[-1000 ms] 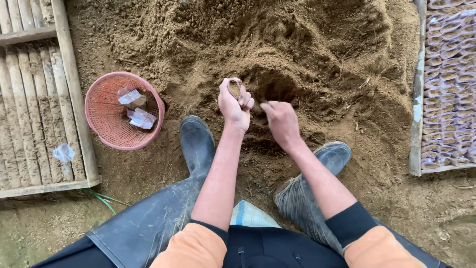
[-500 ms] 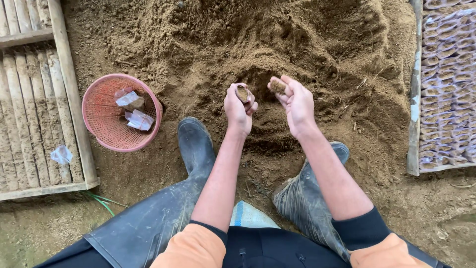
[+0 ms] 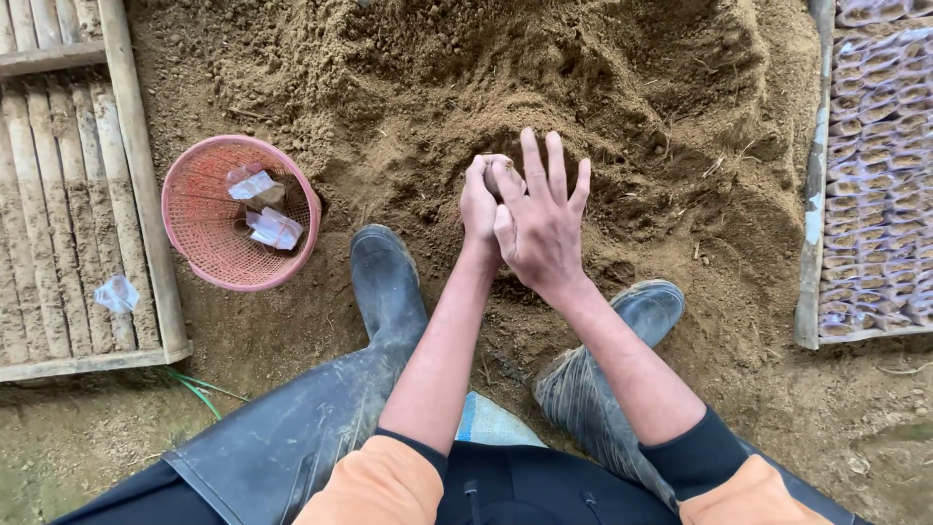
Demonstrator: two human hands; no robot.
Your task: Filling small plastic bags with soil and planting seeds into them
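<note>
Both hands meet over the heap of soil [image 3: 603,87], just beyond two rubber boots [image 3: 389,287]. The left hand [image 3: 481,204] is curled tight around a small soil-filled bag [image 3: 498,175] (mostly hidden, only its top shows). The right hand [image 3: 544,219] presses against it with fingers [image 3: 556,165] spread wide, gripping nothing. To the left a pink basket [image 3: 199,228] holds a few crumpled clear bags [image 3: 275,228], next to a slatted wooden tray [image 3: 58,214]. At the far right, a frame [image 3: 814,194] holds rows of filled bags [image 3: 880,146].
</note>
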